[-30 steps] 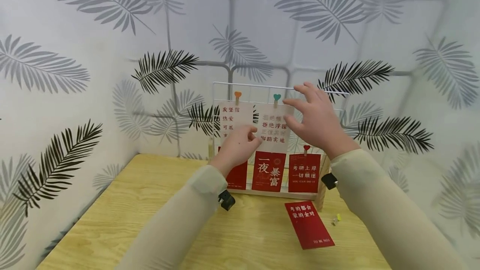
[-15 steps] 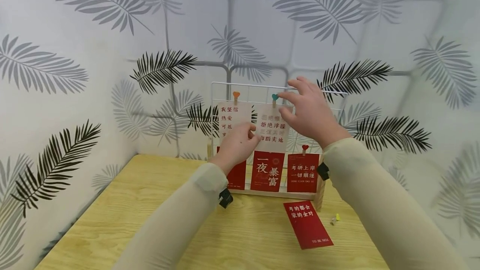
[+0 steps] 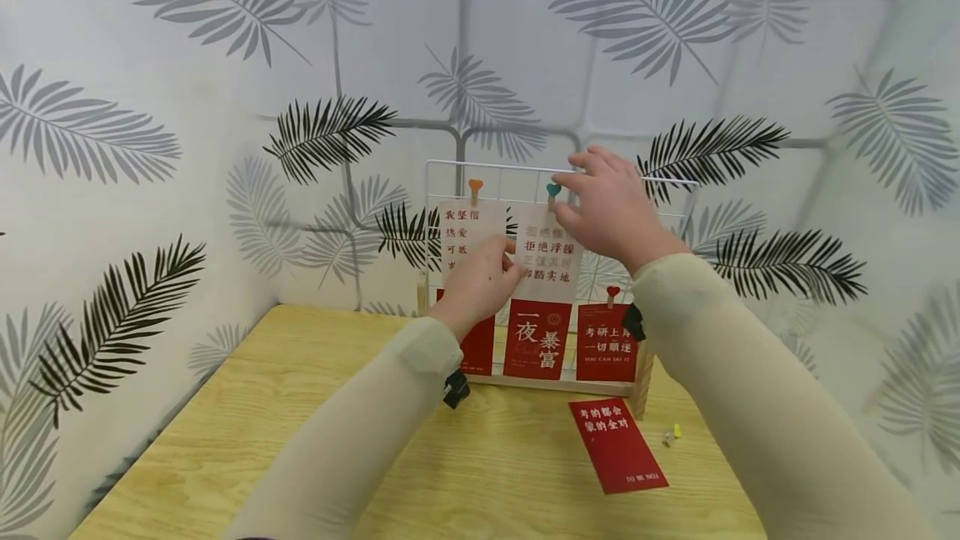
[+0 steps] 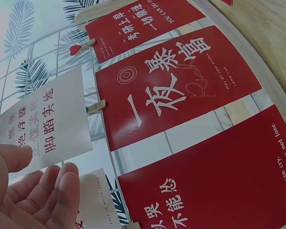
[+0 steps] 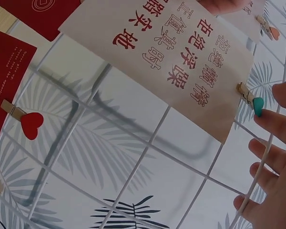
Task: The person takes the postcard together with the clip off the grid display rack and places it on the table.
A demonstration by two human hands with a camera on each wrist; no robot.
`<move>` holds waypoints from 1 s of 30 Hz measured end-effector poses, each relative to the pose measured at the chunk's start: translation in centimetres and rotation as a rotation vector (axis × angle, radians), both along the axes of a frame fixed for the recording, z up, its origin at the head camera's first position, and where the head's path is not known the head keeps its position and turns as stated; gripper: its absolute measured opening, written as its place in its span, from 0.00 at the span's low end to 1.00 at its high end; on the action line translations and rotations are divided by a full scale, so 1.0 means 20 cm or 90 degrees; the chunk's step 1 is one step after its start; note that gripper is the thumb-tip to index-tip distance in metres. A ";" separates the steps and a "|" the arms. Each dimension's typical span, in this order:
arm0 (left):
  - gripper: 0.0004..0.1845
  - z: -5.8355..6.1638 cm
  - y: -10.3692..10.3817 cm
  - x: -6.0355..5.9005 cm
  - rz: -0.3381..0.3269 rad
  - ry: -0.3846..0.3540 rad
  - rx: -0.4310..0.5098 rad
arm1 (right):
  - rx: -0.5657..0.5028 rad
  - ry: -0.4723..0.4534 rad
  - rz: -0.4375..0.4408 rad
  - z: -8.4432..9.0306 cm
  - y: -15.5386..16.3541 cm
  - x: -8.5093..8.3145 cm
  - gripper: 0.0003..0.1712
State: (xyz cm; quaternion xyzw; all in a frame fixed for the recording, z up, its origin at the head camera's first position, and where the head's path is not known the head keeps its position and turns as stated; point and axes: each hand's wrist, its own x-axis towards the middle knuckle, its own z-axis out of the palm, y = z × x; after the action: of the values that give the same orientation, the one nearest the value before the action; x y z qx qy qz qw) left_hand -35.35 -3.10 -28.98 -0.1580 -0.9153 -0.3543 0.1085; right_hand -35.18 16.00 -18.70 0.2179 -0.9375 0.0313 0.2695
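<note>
A white card (image 3: 549, 252) with red writing hangs from the wire grid rack (image 5: 148, 143) by a wooden clip with a teal heart (image 5: 258, 106). At that heart, my right hand (image 3: 609, 207) has its index fingertip touching or almost touching; the thumb stands apart and the other fingers spread near the top wire. My left hand (image 3: 480, 277) is at the white card's left edge, thumb over its lower corner and fingers loosely bent; a grip on the card does not show. Beside it hangs another white card (image 3: 457, 219) under an orange heart clip (image 3: 476, 186), partly covered by the left hand.
Red cards hang in the lower row: a middle one (image 3: 538, 340), one at right (image 3: 600, 357) under a red heart clip (image 5: 32, 125), and one at left (image 4: 214, 176). A loose red card (image 3: 618, 447) and a small yellow-tipped clip (image 3: 672, 435) lie on the wooden table (image 3: 450, 473).
My right hand has moved left and slightly up, from beside the teal heart clip to the clip itself. The left hand stays in nearly the same place by the card's edge.
</note>
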 end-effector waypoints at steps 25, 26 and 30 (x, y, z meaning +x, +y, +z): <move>0.09 0.02 0.00 -0.03 0.019 0.070 -0.022 | -0.052 0.081 -0.023 -0.08 -0.06 -0.03 0.18; 0.09 0.02 0.00 -0.03 0.018 0.069 -0.029 | -0.057 0.086 -0.024 -0.08 -0.06 -0.03 0.17; 0.10 0.03 0.00 -0.03 0.015 0.066 -0.043 | -0.088 0.103 -0.028 -0.09 -0.06 -0.05 0.13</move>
State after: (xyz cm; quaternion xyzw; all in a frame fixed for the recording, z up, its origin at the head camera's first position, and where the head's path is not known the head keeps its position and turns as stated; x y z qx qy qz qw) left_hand -35.93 -3.18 -28.36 -0.1692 -0.9217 -0.3131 0.1542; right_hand -36.13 14.80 -20.43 0.1797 -0.9130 0.0726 0.3591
